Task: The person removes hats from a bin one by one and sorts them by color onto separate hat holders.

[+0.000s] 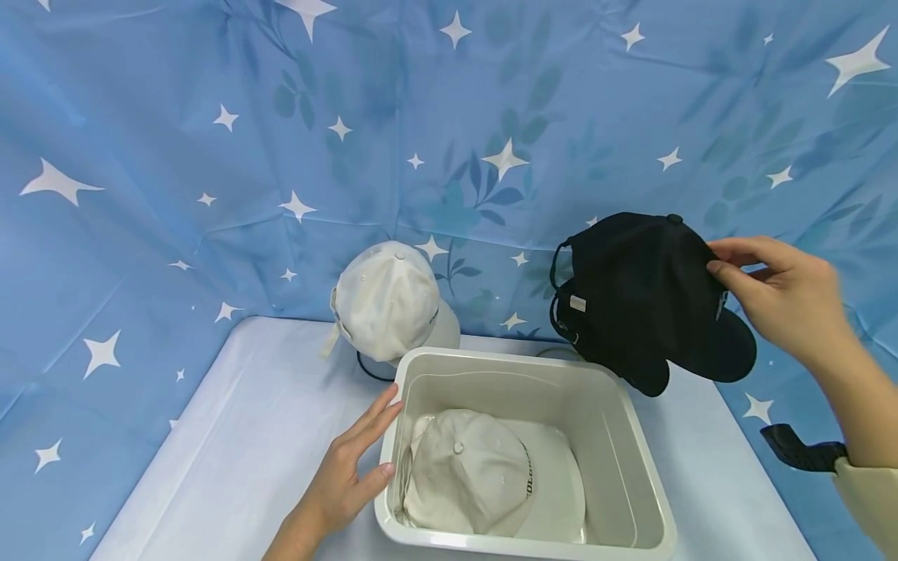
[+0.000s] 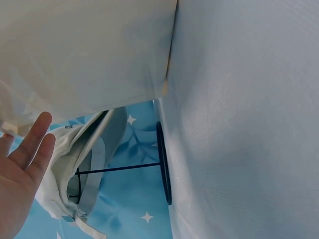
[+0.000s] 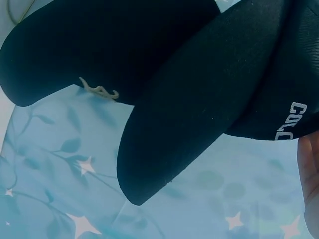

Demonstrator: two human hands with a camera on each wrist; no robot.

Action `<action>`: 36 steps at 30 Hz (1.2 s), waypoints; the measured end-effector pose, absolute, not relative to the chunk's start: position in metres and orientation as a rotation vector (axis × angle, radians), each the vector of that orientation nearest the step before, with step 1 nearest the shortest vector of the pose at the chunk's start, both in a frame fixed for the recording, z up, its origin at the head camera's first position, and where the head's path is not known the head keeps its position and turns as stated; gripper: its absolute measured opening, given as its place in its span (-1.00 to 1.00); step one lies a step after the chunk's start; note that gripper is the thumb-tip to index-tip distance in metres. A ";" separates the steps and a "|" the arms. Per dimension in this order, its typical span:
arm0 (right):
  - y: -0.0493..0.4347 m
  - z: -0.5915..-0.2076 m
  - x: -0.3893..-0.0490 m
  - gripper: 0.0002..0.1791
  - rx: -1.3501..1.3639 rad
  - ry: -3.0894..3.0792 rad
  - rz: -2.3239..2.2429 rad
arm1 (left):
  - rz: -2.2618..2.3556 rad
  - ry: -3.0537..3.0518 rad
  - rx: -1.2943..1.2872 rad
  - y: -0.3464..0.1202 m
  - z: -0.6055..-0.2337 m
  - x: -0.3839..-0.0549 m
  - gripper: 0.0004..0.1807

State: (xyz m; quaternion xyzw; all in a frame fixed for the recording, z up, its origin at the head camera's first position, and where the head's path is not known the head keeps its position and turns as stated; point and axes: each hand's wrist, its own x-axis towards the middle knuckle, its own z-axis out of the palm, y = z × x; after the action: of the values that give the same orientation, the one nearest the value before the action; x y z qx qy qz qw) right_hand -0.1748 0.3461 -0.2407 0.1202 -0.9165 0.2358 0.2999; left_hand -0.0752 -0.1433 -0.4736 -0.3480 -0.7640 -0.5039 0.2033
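Observation:
High at the right, my right hand (image 1: pixel 793 300) pinches the front of a black baseball cap (image 1: pixel 673 296) between thumb and fingers. Pale letters show on that cap in the right wrist view, where a second black brim (image 3: pixel 94 50) overlaps it. My left hand (image 1: pixel 344 467) rests against the left rim of a beige plastic bin (image 1: pixel 638 460), fingers extended. Inside the bin, to the left, a cream baseball cap (image 1: pixel 466 467) lies crown up, with dark lettering near its brim. Behind the bin's left corner, a white cap (image 1: pixel 389 300) hangs on a black wire stand (image 2: pixel 119 169).
The bin stands on a white-covered table (image 1: pixel 231 436). Behind rises a blue curtain (image 1: pixel 393 93) with white stars and leaf prints. A thin ring-shaped base (image 1: pixel 557 353) shows behind the bin's back rim. A black strap (image 1: pixel 800 452) sticks out by my right sleeve.

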 end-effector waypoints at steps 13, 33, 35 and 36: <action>0.356 -0.257 -0.191 -0.76 0.358 -2.443 0.632 | -1.402 -2.147 -0.947 -0.144 -0.473 -0.074 -0.27; 0.364 -0.283 -0.205 -0.78 0.314 -2.509 0.543 | -1.397 -2.137 -0.957 -0.144 -0.474 -0.074 -0.26; 0.366 -0.285 -0.207 -0.78 0.295 -2.527 0.542 | -1.399 -2.137 -0.956 -0.144 -0.474 -0.074 -0.26; 0.366 -0.286 -0.208 -0.78 0.287 -2.536 0.542 | -1.400 -2.137 -0.956 -0.144 -0.474 -0.074 -0.26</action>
State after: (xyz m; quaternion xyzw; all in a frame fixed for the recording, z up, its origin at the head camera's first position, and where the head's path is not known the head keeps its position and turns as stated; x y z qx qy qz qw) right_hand -0.2076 0.3665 -0.2858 0.1062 -0.9377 0.2006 0.2632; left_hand -0.0740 -0.1443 -0.4738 -0.3429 -0.7667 -0.5024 0.2053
